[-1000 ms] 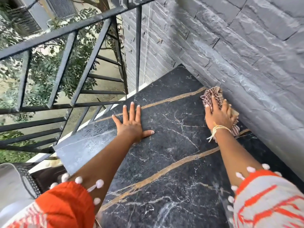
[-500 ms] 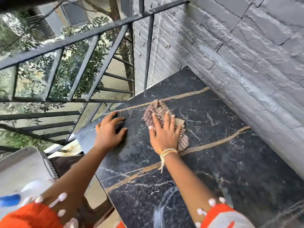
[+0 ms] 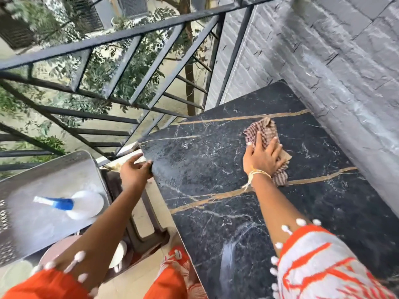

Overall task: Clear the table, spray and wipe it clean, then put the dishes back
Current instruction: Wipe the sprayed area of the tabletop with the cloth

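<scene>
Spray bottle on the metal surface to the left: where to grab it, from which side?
Grip the white body of the spray bottle, not the blue nozzle end, probably coming from above. The camera looks down on it, nozzle pointing left, so whether it stands or lies is unclear. The left hand, holding the table corner, is nearest.

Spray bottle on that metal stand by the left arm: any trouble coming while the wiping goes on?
Possibly. The spray bottle stands close beside the left forearm, so a swing back could topple it. The left hand grips the table at its corner edge, leaving it exposed if the right hand sweeps the cloth there.
</scene>
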